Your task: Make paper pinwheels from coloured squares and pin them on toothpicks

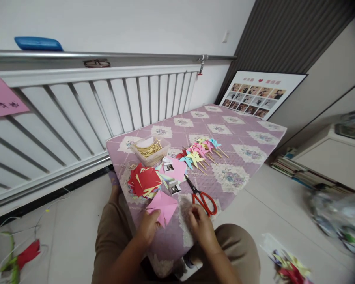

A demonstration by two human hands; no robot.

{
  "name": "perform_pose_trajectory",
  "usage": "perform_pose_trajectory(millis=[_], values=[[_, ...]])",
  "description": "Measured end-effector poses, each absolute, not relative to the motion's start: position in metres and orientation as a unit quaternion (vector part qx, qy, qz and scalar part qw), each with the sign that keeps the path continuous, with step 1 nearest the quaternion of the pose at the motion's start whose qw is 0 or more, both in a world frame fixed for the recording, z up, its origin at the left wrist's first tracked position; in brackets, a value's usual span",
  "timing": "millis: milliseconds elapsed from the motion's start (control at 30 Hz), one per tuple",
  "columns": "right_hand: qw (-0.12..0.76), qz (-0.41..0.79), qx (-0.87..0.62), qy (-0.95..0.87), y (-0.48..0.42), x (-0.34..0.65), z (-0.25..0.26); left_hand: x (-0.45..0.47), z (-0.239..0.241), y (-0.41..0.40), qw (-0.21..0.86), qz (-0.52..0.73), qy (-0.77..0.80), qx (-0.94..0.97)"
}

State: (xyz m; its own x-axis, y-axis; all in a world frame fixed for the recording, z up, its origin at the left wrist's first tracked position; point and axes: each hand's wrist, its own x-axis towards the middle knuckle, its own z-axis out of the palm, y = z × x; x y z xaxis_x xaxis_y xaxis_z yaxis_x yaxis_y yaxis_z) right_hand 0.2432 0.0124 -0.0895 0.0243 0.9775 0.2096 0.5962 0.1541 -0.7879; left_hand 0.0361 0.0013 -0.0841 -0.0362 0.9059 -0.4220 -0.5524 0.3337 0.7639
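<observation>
My left hand (149,227) rests on the near corner of a pink folded paper square (163,205) on the quilted purple table top (239,146), fingers curled on its edge. My right hand (199,225) lies just right of the paper, fingers bent down against the cloth beside the red-handled scissors (202,196); what it pinches, if anything, is too small to make out. A stack of red and coloured paper squares (144,181) sits behind the pink sheet.
A clear tub of wooden sticks (150,150) stands at the back left. Several finished paper pinwheels (199,152) lie mid-table. Small clip boxes (173,187) sit by the stack. A white radiator (77,114) runs along the left; books and bags lie on the floor to the right.
</observation>
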Motion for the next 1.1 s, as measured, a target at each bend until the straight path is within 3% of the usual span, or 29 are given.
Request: perform_pose_trajectory(millis=[267, 733, 1100], values=[[0.413, 0.382, -0.484, -0.67, -0.021, 0.182, -0.087, 0.032, -0.075, 0.003, 0.68, 0.528, 0.476, 0.179], [0.463, 0.376, -0.531, -0.601, -0.013, 0.175, -0.098, 0.031, -0.081, 0.001, 0.673, 0.493, 0.495, 0.242], [0.457, 0.385, -0.529, -0.603, -0.013, 0.176, -0.104, 0.034, -0.08, 0.002, 0.693, 0.548, 0.442, 0.159]])
